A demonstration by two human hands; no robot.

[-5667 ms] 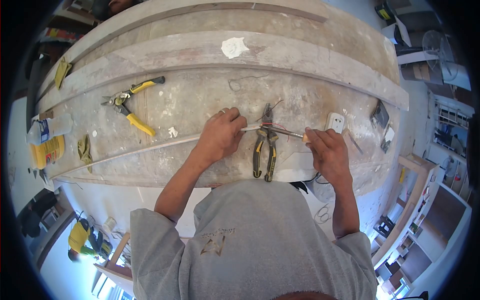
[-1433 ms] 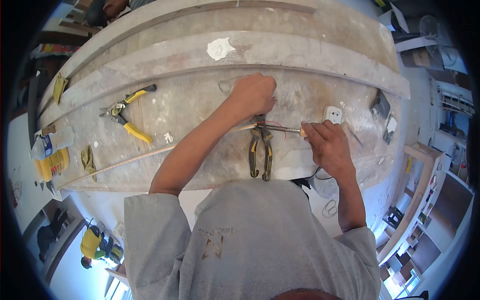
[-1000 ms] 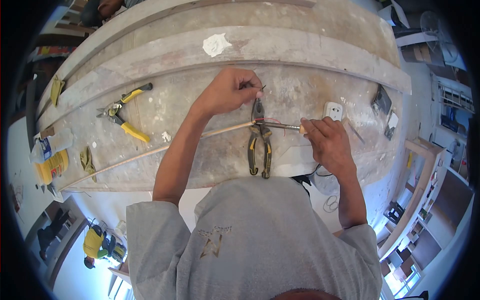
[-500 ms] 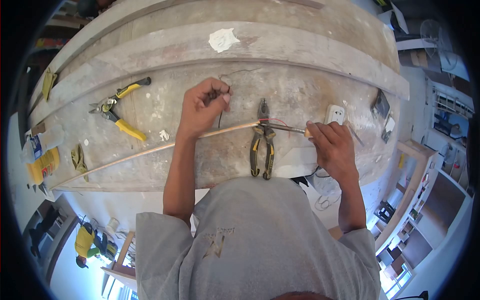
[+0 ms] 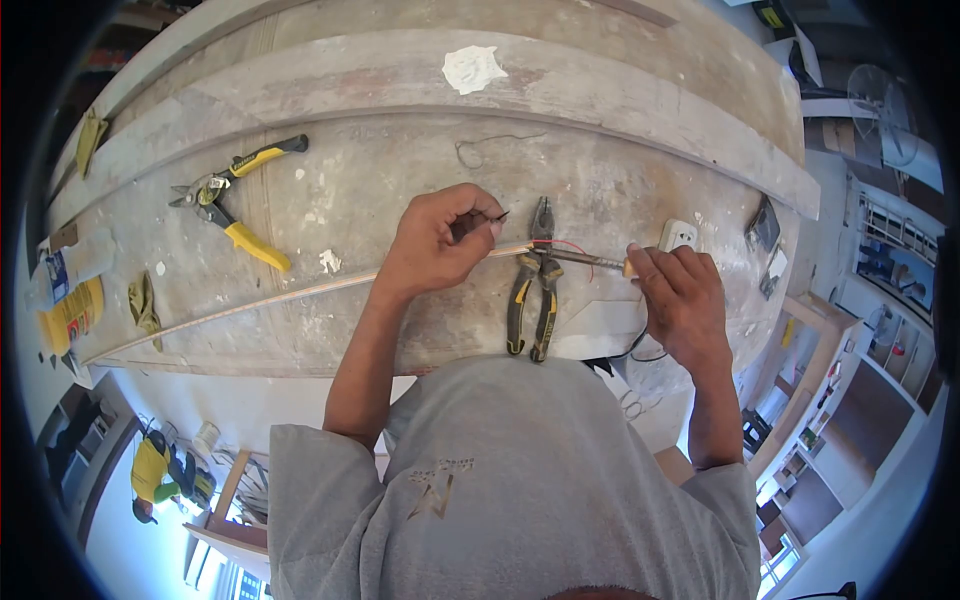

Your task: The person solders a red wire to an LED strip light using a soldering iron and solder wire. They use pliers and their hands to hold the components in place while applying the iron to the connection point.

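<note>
Pinching a dark wire [image 5: 504, 215] in the left hand [image 5: 432, 242], just left of the pliers [image 5: 539, 267]; clasping a slim tool [image 5: 597, 261] in the right hand [image 5: 685, 300], to their right (pointing back at them). Nearer them, left-handed, than half a second ago.

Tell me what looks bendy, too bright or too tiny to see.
Head view: the wooden board bows like an arch and the corners go black, probably from a wide lens; head view: the bottom-left window glares bluish white; head view: the combination pliers look fairly sharp, but the dark sliver at the left fingers is too small to name.
</note>
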